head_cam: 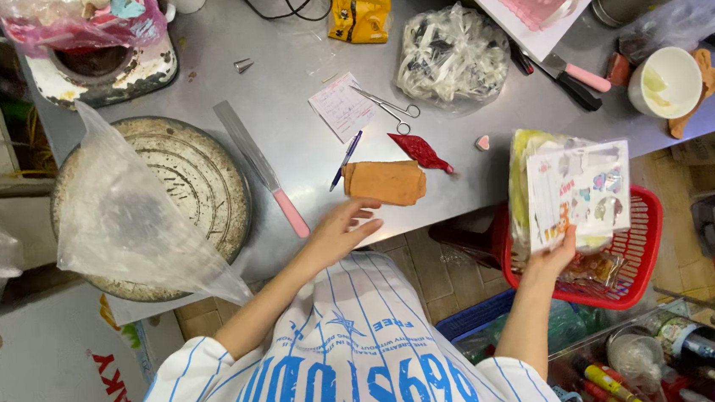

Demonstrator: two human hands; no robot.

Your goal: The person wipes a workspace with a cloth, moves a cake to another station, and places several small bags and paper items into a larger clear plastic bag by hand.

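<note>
Right hand (pixel 553 255) grips a clear packet of printed sticker sheets (pixel 580 192) by its lower edge, thumb and fingers closed on the plastic, and holds it upright above the red wire basket (pixel 643 242) at the table's front right edge. Left hand (pixel 336 232) is empty, fingers loosely spread and palm down, resting at the front edge of the steel table (pixel 282 105) just short of the folded orange cloth (pixel 385 182).

For a secure hold, pinch the packet near the middle of its lower edge so the sheets do not sag or slide out; a second hand on the opposite edge would steady it.

Beside the cloth lie a blue pen (pixel 346 160), a red foil piece (pixel 422 151) and a paper slip (pixel 341 106) with scissors (pixel 391 106) partly across it. A pink-handled spatula (pixel 261 168) lies left of these, next to the round turntable (pixel 195 188), which a clear piping bag (pixel 129 219) partly covers. Farther back sit a bag of white ribbon (pixel 451 56), a yellow packet (pixel 359 11) and a white cup (pixel 665 81).
</note>
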